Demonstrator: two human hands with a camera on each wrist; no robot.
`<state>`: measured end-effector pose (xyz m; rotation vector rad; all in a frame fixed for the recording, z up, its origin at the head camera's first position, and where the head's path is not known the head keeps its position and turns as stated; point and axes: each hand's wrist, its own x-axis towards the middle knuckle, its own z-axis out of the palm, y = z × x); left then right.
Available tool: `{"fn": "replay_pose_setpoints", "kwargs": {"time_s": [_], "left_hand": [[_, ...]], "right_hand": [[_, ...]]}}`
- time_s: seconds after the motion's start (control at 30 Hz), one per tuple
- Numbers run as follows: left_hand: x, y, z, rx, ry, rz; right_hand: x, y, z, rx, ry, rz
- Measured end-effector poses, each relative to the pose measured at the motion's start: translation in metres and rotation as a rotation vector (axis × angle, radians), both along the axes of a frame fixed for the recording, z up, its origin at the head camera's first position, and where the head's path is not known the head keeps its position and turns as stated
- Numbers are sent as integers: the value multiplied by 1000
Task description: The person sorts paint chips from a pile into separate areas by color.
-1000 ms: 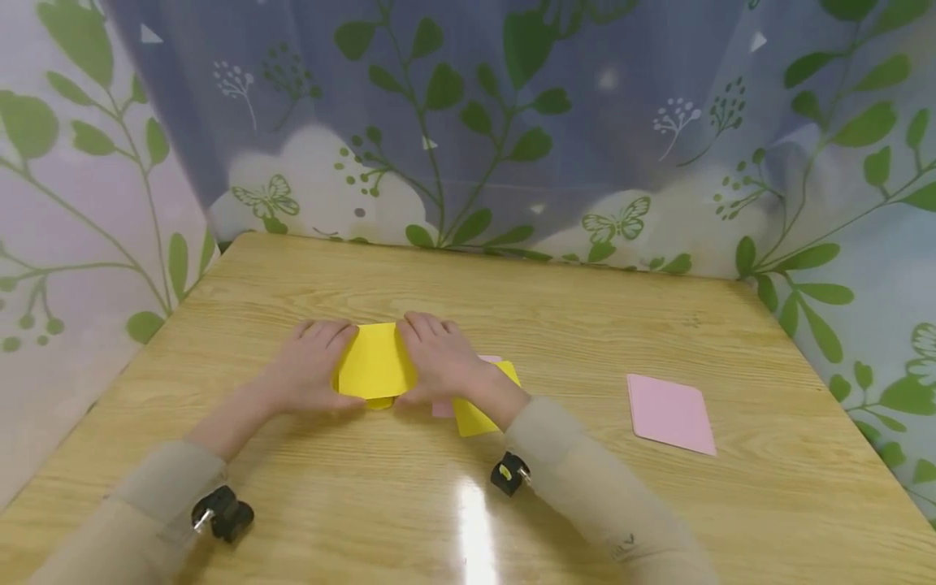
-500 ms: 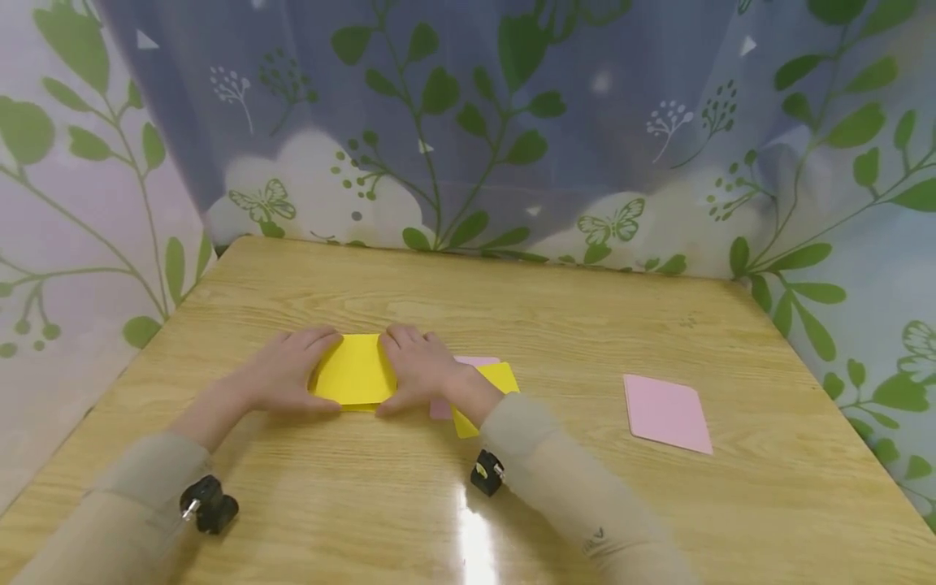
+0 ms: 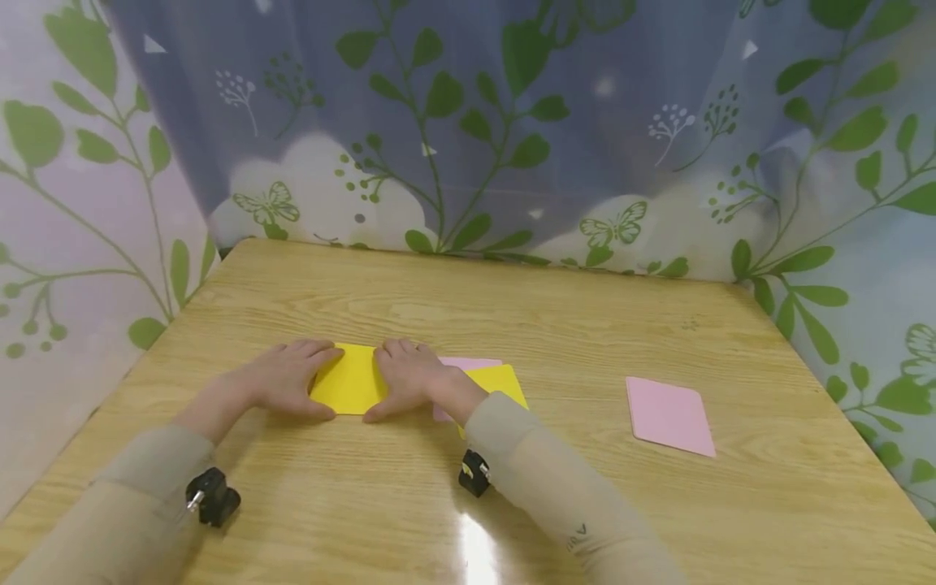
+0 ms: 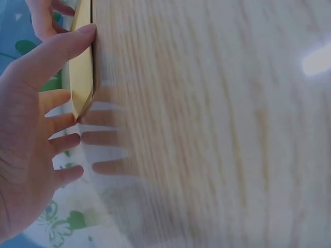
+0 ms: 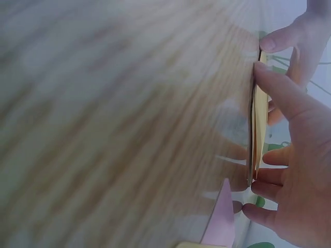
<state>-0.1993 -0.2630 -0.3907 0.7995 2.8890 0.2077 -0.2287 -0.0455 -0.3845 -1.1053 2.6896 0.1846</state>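
Observation:
A small stack of yellow paper squares (image 3: 347,380) lies on the wooden table, left of the middle. My left hand (image 3: 288,379) holds its left side, thumb at the near edge and fingers along the side and far edge. On the opposite side my right hand (image 3: 408,375) grips it the same way. Both wrist views show the stack edge-on: low at the table in the left wrist view (image 4: 81,82), with slightly parted layers (image 5: 260,119) in the right wrist view.
Beside my right hand, a yellow square (image 3: 503,382) overlaps a pink square (image 3: 468,361), both partly covered by my forearm. Farther right lies a pink stack of squares (image 3: 669,416). A patterned curtain (image 3: 468,122) borders the wooden table (image 3: 585,325) at the back and sides.
Both hands have moved left and toward me with the yellow squares. The top sheet, bowed up before, now lies flatter and lower on the table.

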Motion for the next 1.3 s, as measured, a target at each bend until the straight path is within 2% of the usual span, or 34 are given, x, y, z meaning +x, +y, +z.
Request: {"fn": "replay_pose_setpoints", "kwargs": {"time_s": [0.17, 0.3, 0.73, 0.87, 0.97, 1.1, 1.3], "left_hand": [[-3, 3, 3, -12, 18, -24], [-5, 6, 3, -25, 1, -38], [-14, 7, -1, -24, 20, -28], [-15, 7, -2, -12, 22, -32], [-16, 9, 0, 9, 54, -30], [-20, 19, 7, 21, 125, -23], [-19, 53, 20, -12, 163, -23]], "right_hand": [[-1, 1, 1, -14, -10, 0], [-2, 1, 0, -19, -23, -10], [-6, 3, -3, -24, 0, -18], [-4, 8, 0, -16, 12, -9], [-1, 15, 7, -14, 27, -1], [-1, 31, 17, -50, 48, -9], [-7, 68, 25, -147, 72, -23]]}}
